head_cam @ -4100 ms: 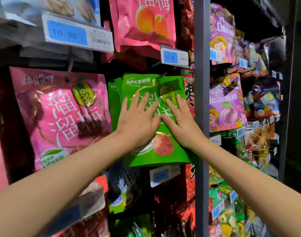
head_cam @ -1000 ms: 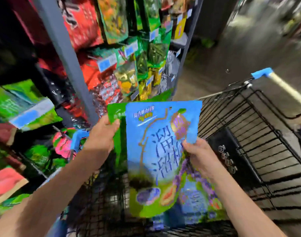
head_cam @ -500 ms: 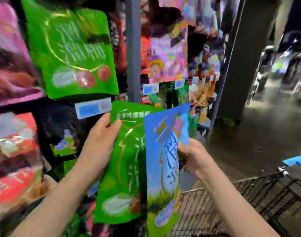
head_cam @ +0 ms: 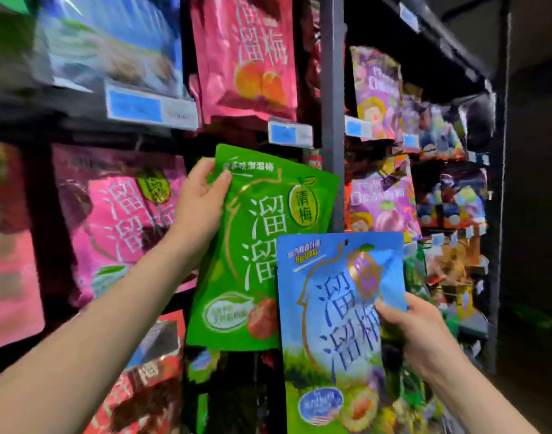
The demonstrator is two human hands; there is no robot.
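A green snack pouch (head_cam: 252,245) with white characters is raised in front of the shelf rack, and my left hand (head_cam: 199,205) grips its upper left edge, thumb on the front. Lower and to the right, a blue snack pouch (head_cam: 334,324) overlaps the green one's bottom right corner. My right hand (head_cam: 415,333) holds the blue pouch by its right edge, thumb pressed on the front. Both pouches face me, upright.
Hanging pouches fill the rack: pink ones (head_cam: 121,220) at left and top (head_cam: 246,54), purple ones (head_cam: 381,202) at right. A grey upright post (head_cam: 332,89) divides the bays. Blue price tags (head_cam: 149,108) stick out on hooks. A dark aisle lies at far right.
The view has swung from the shopping cart back up to the rack. Both hands have lifted the pouches, the green one higher and toward the shelf, the blue one turned flat to face me.
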